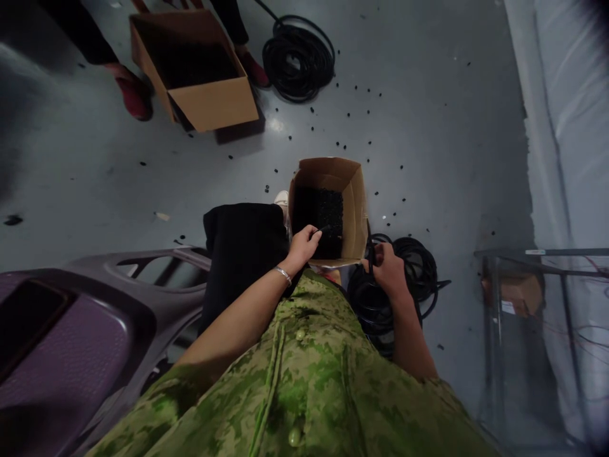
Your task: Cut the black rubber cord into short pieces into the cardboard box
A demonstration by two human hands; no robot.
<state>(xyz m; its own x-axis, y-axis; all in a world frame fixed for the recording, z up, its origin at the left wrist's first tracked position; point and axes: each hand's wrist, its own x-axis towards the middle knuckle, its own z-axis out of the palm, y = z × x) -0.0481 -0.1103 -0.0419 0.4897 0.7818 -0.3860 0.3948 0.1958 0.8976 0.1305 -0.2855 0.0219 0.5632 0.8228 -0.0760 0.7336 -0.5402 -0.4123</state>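
Observation:
An open cardboard box (354, 219) stands just in front of me, with many small black pieces (332, 206) inside. Over its near left part is my left hand (303, 247), thumb and fingers pinched together. A thin dark bit shows at the fingertips, too small to name. Beside the box's near right corner, my right hand (389, 270) is closed around a black hose (372, 251). Coils of black hose (419, 263) lie on the floor below and to the right of that hand.
Small black rings are scattered over the grey floor (428, 127). Ahead left, a person's feet flank a larger open box (214, 105), with a hose coil (299, 60) alongside. A purple-grey plastic chair (90, 317) is at my left, a metal-framed rack (495, 304) at right.

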